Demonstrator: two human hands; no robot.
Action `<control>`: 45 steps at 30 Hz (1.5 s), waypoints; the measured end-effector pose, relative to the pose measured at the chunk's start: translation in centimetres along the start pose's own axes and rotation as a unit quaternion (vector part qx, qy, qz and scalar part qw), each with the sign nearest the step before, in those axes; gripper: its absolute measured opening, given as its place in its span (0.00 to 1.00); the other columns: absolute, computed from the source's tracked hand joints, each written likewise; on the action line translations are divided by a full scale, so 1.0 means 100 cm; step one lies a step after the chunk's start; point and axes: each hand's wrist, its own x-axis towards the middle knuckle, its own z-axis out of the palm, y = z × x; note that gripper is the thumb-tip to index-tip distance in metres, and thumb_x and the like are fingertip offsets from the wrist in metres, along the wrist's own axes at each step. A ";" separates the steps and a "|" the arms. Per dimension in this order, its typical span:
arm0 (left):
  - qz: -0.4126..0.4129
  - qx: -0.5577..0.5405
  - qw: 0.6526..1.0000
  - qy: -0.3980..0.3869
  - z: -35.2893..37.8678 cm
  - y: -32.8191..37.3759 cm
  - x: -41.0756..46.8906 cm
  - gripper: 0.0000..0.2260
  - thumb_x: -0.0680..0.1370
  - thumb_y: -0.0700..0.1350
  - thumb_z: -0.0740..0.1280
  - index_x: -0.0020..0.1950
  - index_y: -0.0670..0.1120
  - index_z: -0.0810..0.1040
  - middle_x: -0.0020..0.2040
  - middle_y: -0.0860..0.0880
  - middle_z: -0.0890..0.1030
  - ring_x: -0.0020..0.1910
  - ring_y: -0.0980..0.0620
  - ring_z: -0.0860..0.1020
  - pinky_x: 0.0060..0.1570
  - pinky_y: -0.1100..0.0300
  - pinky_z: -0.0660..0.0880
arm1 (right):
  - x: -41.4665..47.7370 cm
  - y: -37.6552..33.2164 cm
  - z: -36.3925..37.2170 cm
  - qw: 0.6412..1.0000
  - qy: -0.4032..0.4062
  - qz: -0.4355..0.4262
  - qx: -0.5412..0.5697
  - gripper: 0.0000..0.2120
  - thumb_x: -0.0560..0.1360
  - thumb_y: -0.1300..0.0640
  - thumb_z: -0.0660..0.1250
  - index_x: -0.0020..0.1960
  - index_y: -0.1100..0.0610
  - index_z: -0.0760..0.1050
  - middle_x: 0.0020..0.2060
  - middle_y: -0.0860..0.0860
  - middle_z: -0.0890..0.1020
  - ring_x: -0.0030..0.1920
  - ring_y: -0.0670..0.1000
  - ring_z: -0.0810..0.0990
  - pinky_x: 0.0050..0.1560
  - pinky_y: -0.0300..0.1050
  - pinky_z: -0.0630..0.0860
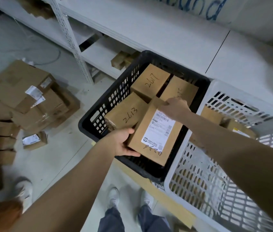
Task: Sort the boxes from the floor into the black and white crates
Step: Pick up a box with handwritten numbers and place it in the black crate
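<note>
Head view puts the labelled box (155,131) at the centre of the frame, held low over the black crate (88,118). From my remote seat I read both hands as clamped on it: the left hand (125,143) curls round its near left corner and the right hand (176,108) grips its far corner. Three more already lie in this crate: box 2613 (125,111), box 2617 (150,79) and a third box (179,87) whose number I cannot read. At the right of the frame the white crate (199,181) holds at least a couple of boxes, partly hidden by the right arm. I judge the sort only partly done, since a sizeable heap of boxes (28,101) on the floor at the left of the frame waits to be handled.
</note>
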 end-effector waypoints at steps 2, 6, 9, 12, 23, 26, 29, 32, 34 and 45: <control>-0.007 0.009 1.000 0.006 0.000 0.002 -0.001 0.04 0.80 0.43 0.64 0.47 0.46 0.70 0.53 0.38 0.79 0.52 0.36 0.80 0.41 0.35 0.79 | 0.002 0.002 0.000 1.000 -0.008 0.009 -0.005 0.22 0.76 0.40 0.56 0.45 0.59 0.73 0.48 0.57 0.71 0.50 0.55 0.70 0.51 0.50 0.75; -0.025 0.036 0.999 0.000 0.000 0.003 0.003 0.05 0.80 0.44 0.64 0.53 0.45 0.72 0.54 0.37 0.78 0.51 0.36 0.80 0.40 0.35 0.79 | 0.006 0.002 -0.001 1.000 -0.014 0.027 -0.002 0.25 0.75 0.36 0.56 0.33 0.56 0.63 0.41 0.56 0.69 0.40 0.54 0.69 0.40 0.44 0.70; -0.046 0.032 0.998 -0.007 -0.006 0.000 0.010 0.09 0.80 0.46 0.65 0.57 0.44 0.72 0.56 0.36 0.78 0.50 0.35 0.80 0.37 0.36 0.79 | 0.004 0.002 -0.002 0.999 -0.029 0.025 -0.001 0.26 0.75 0.35 0.55 0.31 0.56 0.61 0.31 0.52 0.64 0.30 0.51 0.65 0.31 0.40 0.64; -0.040 0.030 0.999 0.009 -0.006 0.002 0.018 0.08 0.79 0.46 0.65 0.50 0.42 0.70 0.50 0.36 0.79 0.48 0.34 0.80 0.38 0.34 0.79 | 0.007 0.006 0.007 0.998 -0.062 0.026 -0.009 0.18 0.76 0.46 0.59 0.37 0.59 0.66 0.35 0.51 0.69 0.37 0.50 0.71 0.34 0.39 0.66; 0.005 -0.054 0.998 0.032 0.004 0.002 0.022 0.07 0.80 0.46 0.64 0.51 0.42 0.72 0.46 0.39 0.78 0.58 0.36 0.76 0.60 0.34 0.70 | 0.003 -0.009 0.016 0.988 -0.109 0.018 0.104 0.11 0.78 0.57 0.59 0.49 0.64 0.75 0.42 0.56 0.75 0.45 0.53 0.72 0.43 0.42 0.69; 0.010 -0.011 0.999 0.033 0.007 0.010 0.010 0.09 0.80 0.46 0.64 0.56 0.43 0.70 0.45 0.39 0.76 0.57 0.36 0.77 0.62 0.36 0.69 | 0.002 -0.012 0.005 0.988 -0.095 0.012 0.118 0.12 0.78 0.57 0.60 0.55 0.63 0.75 0.45 0.56 0.77 0.52 0.58 0.76 0.51 0.46 0.72; 0.013 0.054 0.997 0.058 0.011 0.020 -0.015 0.08 0.80 0.44 0.63 0.48 0.39 0.70 0.41 0.40 0.75 0.44 0.40 0.77 0.57 0.42 0.73 | -0.005 -0.015 -0.007 0.993 -0.056 -0.010 0.105 0.21 0.76 0.62 0.62 0.68 0.61 0.67 0.59 0.57 0.77 0.60 0.56 0.75 0.59 0.48 0.74; 0.050 0.080 0.993 0.073 0.013 0.037 -0.037 0.15 0.80 0.46 0.63 0.64 0.41 0.71 0.57 0.38 0.75 0.57 0.39 0.75 0.55 0.45 0.74 | -0.016 -0.026 -0.020 0.983 -0.020 -0.016 0.182 0.14 0.78 0.59 0.61 0.61 0.64 0.74 0.56 0.61 0.79 0.57 0.60 0.77 0.55 0.49 0.75; 0.103 0.063 0.989 0.090 0.014 0.049 -0.050 0.15 0.79 0.47 0.64 0.64 0.44 0.72 0.55 0.41 0.75 0.54 0.43 0.75 0.48 0.50 0.76 | -0.023 -0.033 -0.030 0.974 0.013 -0.029 0.225 0.14 0.78 0.55 0.60 0.55 0.64 0.77 0.53 0.62 0.80 0.55 0.61 0.77 0.52 0.50 0.73; 0.426 0.061 0.902 -0.011 0.058 0.100 -0.131 0.05 0.79 0.51 0.63 0.47 0.51 0.75 0.48 0.49 0.80 0.49 0.50 0.80 0.52 0.55 0.77 | -0.102 -0.061 -0.089 0.885 0.195 -0.096 0.412 0.13 0.78 0.45 0.62 0.54 0.53 0.78 0.43 0.41 0.78 0.44 0.37 0.74 0.39 0.25 0.65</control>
